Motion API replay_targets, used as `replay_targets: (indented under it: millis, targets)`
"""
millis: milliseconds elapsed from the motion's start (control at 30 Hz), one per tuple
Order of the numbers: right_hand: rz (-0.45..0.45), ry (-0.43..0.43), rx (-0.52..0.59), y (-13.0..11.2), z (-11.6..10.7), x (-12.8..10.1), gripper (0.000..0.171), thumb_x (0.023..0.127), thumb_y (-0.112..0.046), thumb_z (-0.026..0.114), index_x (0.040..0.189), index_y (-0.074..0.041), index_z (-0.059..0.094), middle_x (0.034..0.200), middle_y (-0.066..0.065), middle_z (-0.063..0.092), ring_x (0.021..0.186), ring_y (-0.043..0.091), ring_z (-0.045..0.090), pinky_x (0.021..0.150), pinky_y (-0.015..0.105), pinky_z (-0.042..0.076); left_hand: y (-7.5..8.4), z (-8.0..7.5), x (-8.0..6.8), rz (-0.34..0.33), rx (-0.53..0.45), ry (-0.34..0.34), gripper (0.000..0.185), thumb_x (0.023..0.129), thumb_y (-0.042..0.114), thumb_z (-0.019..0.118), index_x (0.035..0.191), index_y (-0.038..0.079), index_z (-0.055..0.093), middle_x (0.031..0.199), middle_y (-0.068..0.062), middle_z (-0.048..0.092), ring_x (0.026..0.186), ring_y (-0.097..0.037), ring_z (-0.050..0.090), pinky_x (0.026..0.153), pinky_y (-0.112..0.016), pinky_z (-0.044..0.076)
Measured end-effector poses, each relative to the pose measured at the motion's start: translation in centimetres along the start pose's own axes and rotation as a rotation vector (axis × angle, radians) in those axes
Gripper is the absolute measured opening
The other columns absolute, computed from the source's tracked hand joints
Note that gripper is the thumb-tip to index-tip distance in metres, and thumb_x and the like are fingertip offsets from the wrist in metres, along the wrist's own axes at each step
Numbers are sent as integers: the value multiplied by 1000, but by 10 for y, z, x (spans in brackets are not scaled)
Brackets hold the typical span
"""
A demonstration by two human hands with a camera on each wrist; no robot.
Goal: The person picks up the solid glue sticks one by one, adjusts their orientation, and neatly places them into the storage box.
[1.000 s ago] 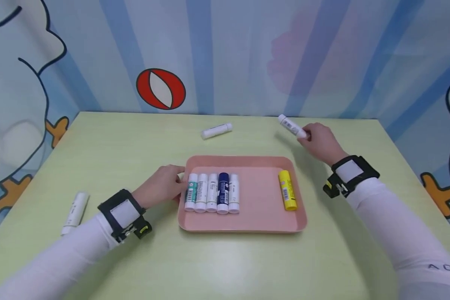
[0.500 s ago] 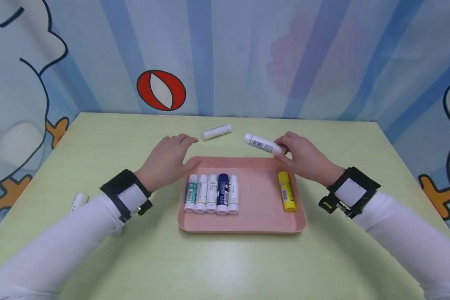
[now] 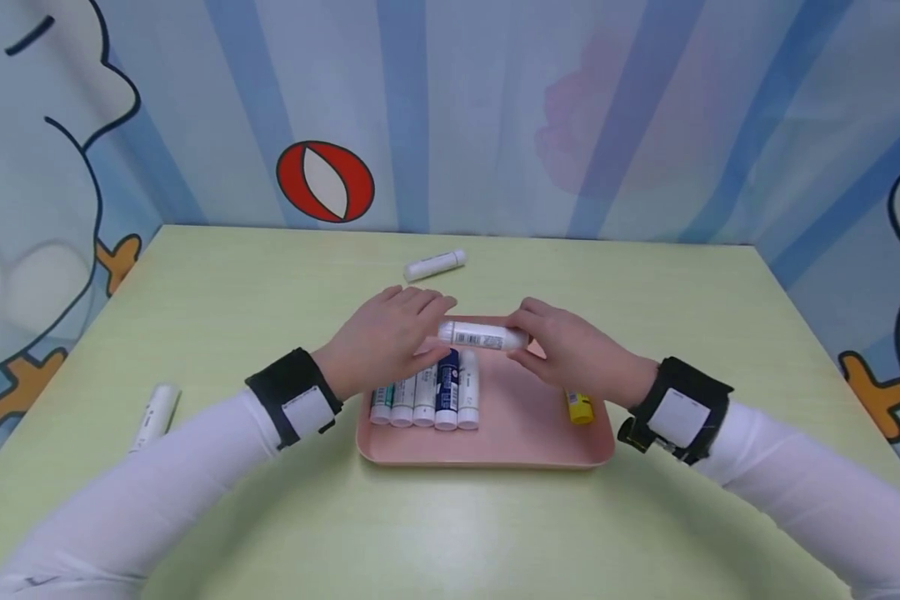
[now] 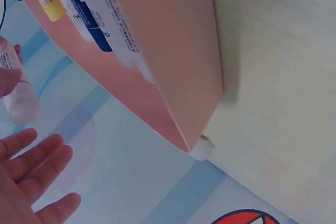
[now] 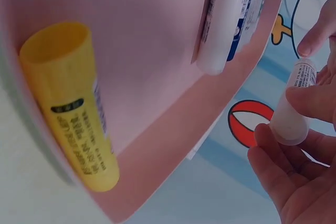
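Looks like a children's playroom or classroom. Cartoon duck-and-ball backdrop [image 3: 322, 179] right behind a pale green table [image 3: 450, 517].

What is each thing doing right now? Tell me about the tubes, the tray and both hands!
White tube: held above the tray, lying sideways.
Right hand: pinches the white tube.
Left hand: fingers straight, at the tube's end.
Pink tray: flat on the table.
Five tubes in a row: lying in the tray.
Yellow tube: lying in the tray, apart from the row.

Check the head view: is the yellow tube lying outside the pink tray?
No, the yellow tube lies inside the pink tray, near its right edge.
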State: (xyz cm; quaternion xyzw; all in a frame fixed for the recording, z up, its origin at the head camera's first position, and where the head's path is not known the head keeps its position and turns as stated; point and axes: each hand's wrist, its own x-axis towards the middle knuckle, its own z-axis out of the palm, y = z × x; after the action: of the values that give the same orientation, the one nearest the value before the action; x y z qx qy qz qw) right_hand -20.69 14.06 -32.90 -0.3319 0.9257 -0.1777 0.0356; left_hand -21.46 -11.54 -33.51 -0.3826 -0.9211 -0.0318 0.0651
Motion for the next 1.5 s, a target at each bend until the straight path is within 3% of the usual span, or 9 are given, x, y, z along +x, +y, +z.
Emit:
replay_targets:
  millis: [267,500,667,800,900,1067,1267,1367,1500]
  targets:
    - [-102,25,2,-4,3,-2,36,88,-11,73,119,-1,61,94,3,52,74,14,50,64,27,46,9,2,-2,53,-5,-23,50,94,31,66,136,9,52,122,-9,64,113,-24,59,103,-45,40]
    - [-96,24,15,-4,4,-3,38,87,-13,74,122,-3,60,94,3,52,76,15,52,66,27,47,11,3,-4,94,-7,-5,47,92,24,69,133,7,54,122,-9,65,109,-23,63,98,-42,45]
    - [-58,44,102,-3,5,-4,37,88,-12,73,122,-4,61,99,3,55,85,18,55,74,30,49,12,4,-6,74,-37,17,48,93,26,68,135,8,53,125,-9,64,110,-21,63,96,-43,46]
    - [-9,95,244,-2,6,-4,36,90,-11,70,123,-1,57,107,7,58,96,21,58,85,37,51,15,6,-8,15,-131,31,54,92,26,68,142,17,48,125,-6,64,107,-19,64,93,-42,48]
    - [79,125,389,-2,7,-4,40,92,-11,67,128,0,52,114,11,59,103,25,58,89,40,51,17,6,-9,-28,-198,47,55,93,25,68,144,21,48,124,-5,65,104,-18,65,93,-41,48]
    - [213,169,595,-3,12,-2,46,94,-12,65,134,4,47,123,18,57,110,30,58,91,40,50,21,6,-7,-87,-254,79,48,94,26,66,138,12,54,118,-7,67,98,-19,65,90,-39,51]
    - [359,197,895,-9,18,0,52,98,-18,60,139,5,39,126,21,54,116,37,55,95,41,48,27,6,-5,-220,-333,70,45,94,30,65,133,8,58,112,-7,68,89,-18,64,86,-37,53]
    - [412,212,1040,-13,20,1,52,99,-26,57,139,3,40,127,20,55,118,36,55,95,39,47,31,7,-3,-236,-362,94,45,93,29,67,132,9,60,112,-6,69,89,-17,64,86,-36,52]
    - [423,257,1129,-19,24,0,49,100,-31,54,136,1,42,126,18,59,116,30,58,95,36,48,36,9,-1,-204,-340,154,41,91,28,70,128,10,64,109,-3,70,85,-12,64,80,-31,52]
